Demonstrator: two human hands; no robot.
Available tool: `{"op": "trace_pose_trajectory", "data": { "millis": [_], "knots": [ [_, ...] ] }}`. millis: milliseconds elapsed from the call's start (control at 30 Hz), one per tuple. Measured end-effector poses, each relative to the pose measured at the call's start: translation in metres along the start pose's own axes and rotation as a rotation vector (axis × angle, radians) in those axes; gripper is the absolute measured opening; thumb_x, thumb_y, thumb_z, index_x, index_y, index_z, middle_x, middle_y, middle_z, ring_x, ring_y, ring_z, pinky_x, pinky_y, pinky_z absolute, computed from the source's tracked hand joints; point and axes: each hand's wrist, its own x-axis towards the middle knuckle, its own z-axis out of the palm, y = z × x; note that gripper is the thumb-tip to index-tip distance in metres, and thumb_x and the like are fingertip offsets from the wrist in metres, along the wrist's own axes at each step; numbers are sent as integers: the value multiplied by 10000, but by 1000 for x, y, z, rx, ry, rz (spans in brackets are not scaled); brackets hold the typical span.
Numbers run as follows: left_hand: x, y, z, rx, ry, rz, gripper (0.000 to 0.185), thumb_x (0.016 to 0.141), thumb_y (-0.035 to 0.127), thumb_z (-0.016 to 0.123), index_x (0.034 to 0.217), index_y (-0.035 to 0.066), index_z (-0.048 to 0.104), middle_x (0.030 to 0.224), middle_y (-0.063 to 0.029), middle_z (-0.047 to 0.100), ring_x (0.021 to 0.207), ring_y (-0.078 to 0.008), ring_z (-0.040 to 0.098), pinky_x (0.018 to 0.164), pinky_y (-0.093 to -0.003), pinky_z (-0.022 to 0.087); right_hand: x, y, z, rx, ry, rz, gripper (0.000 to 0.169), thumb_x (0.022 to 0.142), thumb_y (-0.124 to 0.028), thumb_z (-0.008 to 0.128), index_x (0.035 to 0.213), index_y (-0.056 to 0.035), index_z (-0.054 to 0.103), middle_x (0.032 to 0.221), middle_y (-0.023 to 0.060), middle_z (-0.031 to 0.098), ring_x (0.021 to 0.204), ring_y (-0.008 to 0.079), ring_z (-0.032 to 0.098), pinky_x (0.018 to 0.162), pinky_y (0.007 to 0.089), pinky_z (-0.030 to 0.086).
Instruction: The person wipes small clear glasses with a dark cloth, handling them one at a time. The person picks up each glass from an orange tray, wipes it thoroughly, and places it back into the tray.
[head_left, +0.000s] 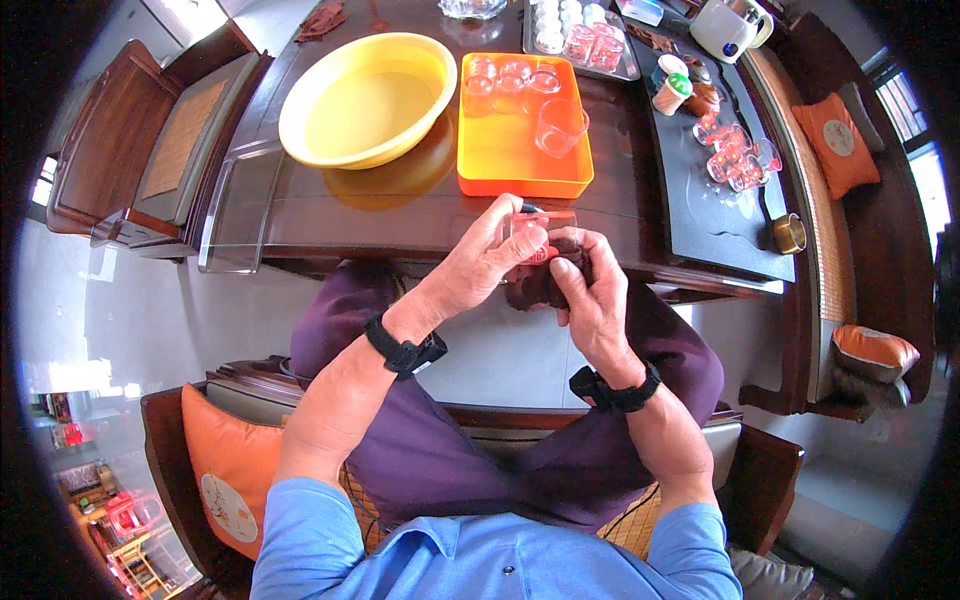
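My left hand (487, 251) grips a clear drinking glass (561, 223) with red markings, held just past the near edge of the dark wooden table. My right hand (596, 300) holds a dark brown cloth (534, 294) against the lower part of that glass. Part of the glass is hidden by my fingers and the cloth. Just beyond my hands sits an orange tray (517, 182). Inside it are several small clear glasses (513, 76) at the far end and a larger clear cup (561, 129) on the right.
A yellow basin (367, 156) stands left of the tray. Behind is a metal tray (626, 66) of white cups and red-patterned glasses. On the right, a dark tea board (697, 217) carries red-patterned glasses (731, 154), a brown teapot (703, 99) and a brass-coloured cup (789, 233). A white kettle (724, 30) stands farther back.
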Motion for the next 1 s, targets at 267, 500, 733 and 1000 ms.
{"op": "trace_pose_trajectory", "data": {
  "millis": [267,500,733,1000],
  "knots": [
    [1,1,-6,726,35,290,346,1018,299,616,1178,33,463,1268,-144,646,1129,-197,614,977,-373,488,15,-13,-21,-88,11,93,253,969,-168,678,1161,-21,606,921,10,662,748,78,591,665,257,514],
    [4,-9,-15,-17,85,-255,469,1032,491,477,1179,64,606,988,-44,670,738,-133,600,599,-263,463,22,-19,-43,-346,26,-411,254,885,-10,702,1133,-33,649,1018,109,709,933,188,683,843,310,541],
    [-6,-5,-2,-160,22,-385,507,1032,532,469,1249,96,607,921,0,674,711,-79,577,572,-228,391,23,-12,-29,-597,44,-338,231,864,-36,719,1070,-20,614,981,163,691,942,319,698,829,364,544],
    [-8,-10,8,176,27,196,432,949,197,730,1260,12,495,1179,-101,609,1061,-180,614,942,-316,503,28,-22,-30,-143,-53,238,214,929,-161,681,1007,18,595,884,55,679,780,110,616,711,284,504]
  ]
}}
